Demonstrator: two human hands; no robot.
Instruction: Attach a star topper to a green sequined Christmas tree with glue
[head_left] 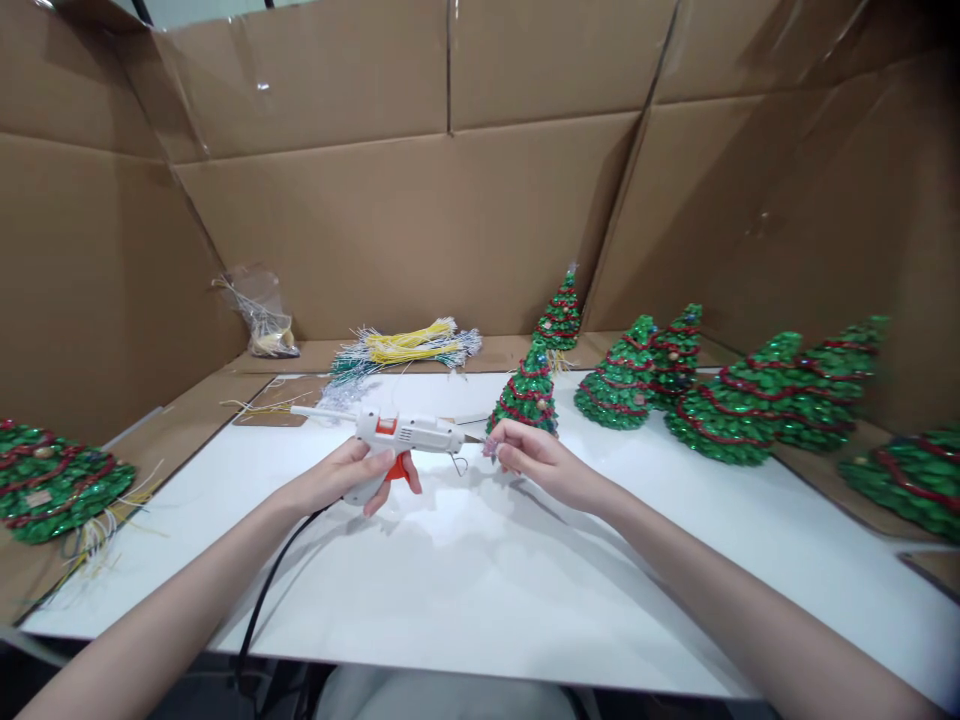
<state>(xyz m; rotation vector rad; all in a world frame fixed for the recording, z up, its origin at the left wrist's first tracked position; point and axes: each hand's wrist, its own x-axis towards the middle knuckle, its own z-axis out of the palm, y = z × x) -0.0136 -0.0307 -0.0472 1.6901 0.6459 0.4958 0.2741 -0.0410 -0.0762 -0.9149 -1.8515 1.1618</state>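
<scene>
My left hand (367, 475) is wrapped round the handle of a white hot glue gun (420, 433), fingers at its orange trigger (397, 468). A glue stick (319, 411) sticks out of the back of the gun. The nozzle points right, close to a small purplish, shiny piece (490, 449) pinched in the fingertips of my right hand (536, 460). Whether nozzle and piece touch I cannot tell. Just behind my right hand stands a small green tinsel Christmas tree (523, 392) with red garland, its lower edge partly covered by the hand.
Several more green trees (616, 375) stand on the right; another tree (56, 480) lies at the left edge. Bundles of yellow, white and green wires (409, 345) lie at the back, near a clear plastic bag (262, 315). Cardboard walls (390, 220) enclose the white table (450, 600). A black cord (274, 575) hangs over the front edge.
</scene>
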